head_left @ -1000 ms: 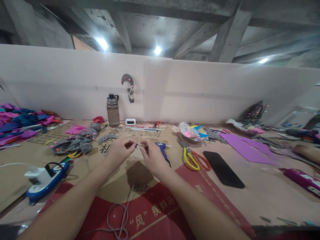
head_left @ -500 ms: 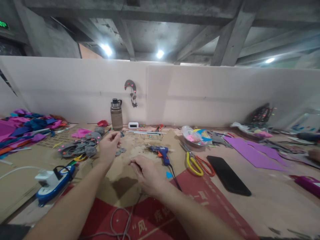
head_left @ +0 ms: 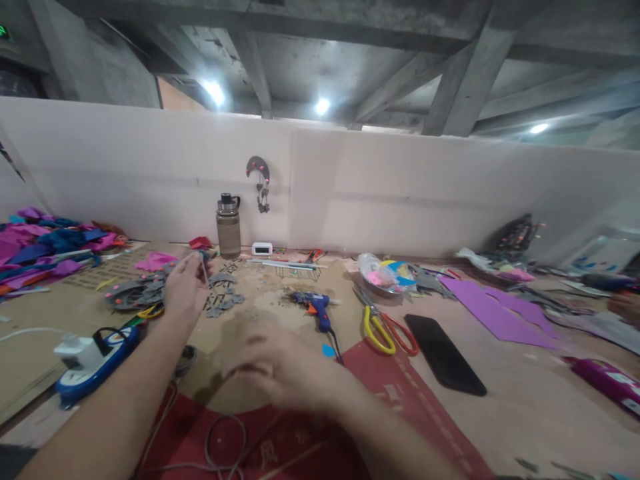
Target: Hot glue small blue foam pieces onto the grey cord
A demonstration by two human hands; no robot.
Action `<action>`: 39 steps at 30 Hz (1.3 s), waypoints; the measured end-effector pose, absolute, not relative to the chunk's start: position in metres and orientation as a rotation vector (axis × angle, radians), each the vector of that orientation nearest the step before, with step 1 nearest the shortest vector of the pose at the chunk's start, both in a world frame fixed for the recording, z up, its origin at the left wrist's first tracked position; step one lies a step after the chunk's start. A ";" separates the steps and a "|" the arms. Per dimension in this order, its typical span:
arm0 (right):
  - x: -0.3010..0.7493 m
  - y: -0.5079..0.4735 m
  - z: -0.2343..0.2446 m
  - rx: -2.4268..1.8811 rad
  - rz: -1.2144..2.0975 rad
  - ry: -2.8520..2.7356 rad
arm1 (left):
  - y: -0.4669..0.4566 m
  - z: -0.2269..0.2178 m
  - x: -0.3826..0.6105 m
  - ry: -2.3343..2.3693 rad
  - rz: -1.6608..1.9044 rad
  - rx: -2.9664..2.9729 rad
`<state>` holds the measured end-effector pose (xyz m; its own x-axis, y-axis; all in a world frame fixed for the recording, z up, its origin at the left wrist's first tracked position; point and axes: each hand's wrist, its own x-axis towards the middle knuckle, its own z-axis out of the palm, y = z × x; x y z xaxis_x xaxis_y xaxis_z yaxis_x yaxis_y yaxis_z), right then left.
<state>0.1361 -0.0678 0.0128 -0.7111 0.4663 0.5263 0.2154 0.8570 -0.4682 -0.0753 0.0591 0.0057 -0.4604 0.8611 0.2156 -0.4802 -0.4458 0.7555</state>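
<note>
Left hand: pinching cord | right hand, at left's 4 o'clock: blurred, cannot tell | cord likely light, limp; grip end

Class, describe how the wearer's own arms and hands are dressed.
The left hand and right hand wear no gloves. The left forearm and right forearm are bare where they show, without sleeve, watch or bracelet. Motion blur hides the right hand's finer details.

Brown-and-red cardboard lies directly on the pale surface — to its right rest a black phone, purple sheet and magenta object.
</note>
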 end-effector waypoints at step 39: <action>0.164 -0.005 -0.015 -1.179 0.639 -1.522 | 0.041 -0.016 -0.037 0.937 1.572 1.130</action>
<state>0.1637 -0.0051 -0.0153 0.0457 0.9114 0.4089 0.3463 0.3695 -0.8623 -0.0366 0.0414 -0.0155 -0.1202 0.9657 0.2301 -0.2571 -0.2542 0.9323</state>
